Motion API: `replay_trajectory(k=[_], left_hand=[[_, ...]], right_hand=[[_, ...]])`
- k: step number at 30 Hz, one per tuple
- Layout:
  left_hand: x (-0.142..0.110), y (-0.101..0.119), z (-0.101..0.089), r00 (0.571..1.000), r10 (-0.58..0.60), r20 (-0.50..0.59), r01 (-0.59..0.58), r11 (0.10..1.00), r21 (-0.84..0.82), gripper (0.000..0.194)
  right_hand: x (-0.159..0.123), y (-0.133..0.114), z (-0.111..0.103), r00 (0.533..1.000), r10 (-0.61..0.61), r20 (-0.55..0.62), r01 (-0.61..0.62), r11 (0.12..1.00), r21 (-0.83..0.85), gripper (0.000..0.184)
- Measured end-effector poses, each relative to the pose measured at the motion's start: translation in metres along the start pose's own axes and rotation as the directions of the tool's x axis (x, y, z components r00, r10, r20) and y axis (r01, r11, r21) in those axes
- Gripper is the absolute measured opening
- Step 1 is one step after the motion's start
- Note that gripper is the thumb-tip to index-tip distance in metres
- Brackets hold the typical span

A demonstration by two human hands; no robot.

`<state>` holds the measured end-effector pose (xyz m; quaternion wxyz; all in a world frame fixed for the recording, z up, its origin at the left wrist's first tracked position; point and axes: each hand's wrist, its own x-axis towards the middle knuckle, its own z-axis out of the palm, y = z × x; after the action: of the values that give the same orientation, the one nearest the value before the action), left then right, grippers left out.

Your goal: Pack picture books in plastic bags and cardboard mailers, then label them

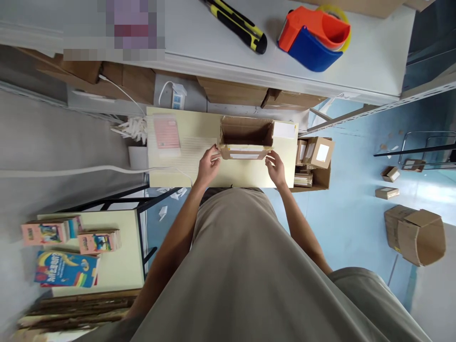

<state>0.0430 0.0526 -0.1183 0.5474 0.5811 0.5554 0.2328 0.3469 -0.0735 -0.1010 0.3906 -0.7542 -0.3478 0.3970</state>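
An open cardboard box point(245, 148) stands on the pale yellow table point(199, 124), its dark inside showing from above. A white label point(244, 156) is stuck to the side facing me. My left hand point(209, 164) has its curled fingers against the box's near left corner. At the near right corner, my right hand point(275, 168) grips with bent fingers, thumb and fingertips close to the cardboard. The fingertips are partly hidden. Right of the box lies a white paper point(285, 129); a pink printed sheet point(167, 133) lies to the left.
Above the table, a grey shelf point(199, 42) holds a yellow-black utility knife point(238, 23) and an orange-blue tape dispenser point(309, 40). Smaller boxes point(318, 152) fill a carton on the right. Books point(67, 268) lie on a side table at lower left. An open carton point(415, 232) sits on the floor.
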Motion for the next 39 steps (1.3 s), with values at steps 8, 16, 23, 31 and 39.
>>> replay_trajectory(k=[8, 16, 23, 31, 39], left_hand=[[-0.014, -0.015, 0.014, 0.991, -0.114, -0.07, 0.116, 0.993, 0.027, 0.066], [-0.026, 0.0, 0.01, 0.974, -0.095, -0.207, 0.104, 0.994, 0.033, 0.053], [-0.042, 0.016, 0.02, 0.974, -0.003, -0.227, 0.022, 0.996, 0.085, 0.055], [-0.061, 0.043, 0.036, 0.97, 0.062, -0.233, -0.035, 0.992, 0.117, 0.059], [-0.085, 0.042, 0.039, 0.954, 0.019, -0.299, 0.023, 0.99, 0.137, 0.055]], right_hand=[[-0.006, 0.034, 0.005, 0.996, 0.085, 0.015, -0.085, 0.996, 0.019, 0.079], [-0.007, 0.034, -0.003, 0.996, 0.082, -0.026, -0.081, 0.996, 0.036, 0.085], [-0.001, 0.025, -0.009, 0.999, 0.042, 0.034, -0.044, 0.998, 0.034, 0.087], [0.003, 0.016, -0.015, 0.998, 0.01, 0.064, -0.011, 1.0, 0.009, 0.081], [-0.004, -0.013, -0.027, 0.968, -0.217, -0.125, 0.194, 0.965, -0.173, 0.053]])
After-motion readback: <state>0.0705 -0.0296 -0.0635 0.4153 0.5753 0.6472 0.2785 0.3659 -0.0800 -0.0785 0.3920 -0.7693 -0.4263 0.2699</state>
